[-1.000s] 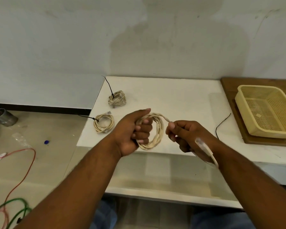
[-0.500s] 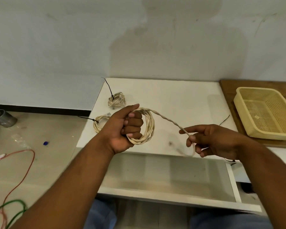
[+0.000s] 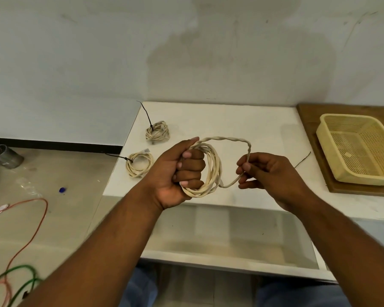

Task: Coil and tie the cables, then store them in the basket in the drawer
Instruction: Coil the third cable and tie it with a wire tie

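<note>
The left hand [image 3: 175, 171] grips the cream cable coil [image 3: 213, 169] in a fist above the worktop's [image 3: 231, 120] front edge. The right hand [image 3: 273, 173] pinches its loose tail. 2 tied coils, far [image 3: 157, 130] and near [image 3: 140, 163], lie left, and the basket [image 3: 328, 154] sits right.

Half-coiled cream cable [image 3: 216, 167], seemingly untied

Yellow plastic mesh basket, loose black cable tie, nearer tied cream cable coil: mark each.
Yellow plastic mesh basket [image 3: 364, 178]: head view, near wall.
Loose black cable tie [image 3: 302, 160]: head view, middle of its length.
Nearer tied cream cable coil [image 3: 139, 174]: head view, lower strands.
</note>
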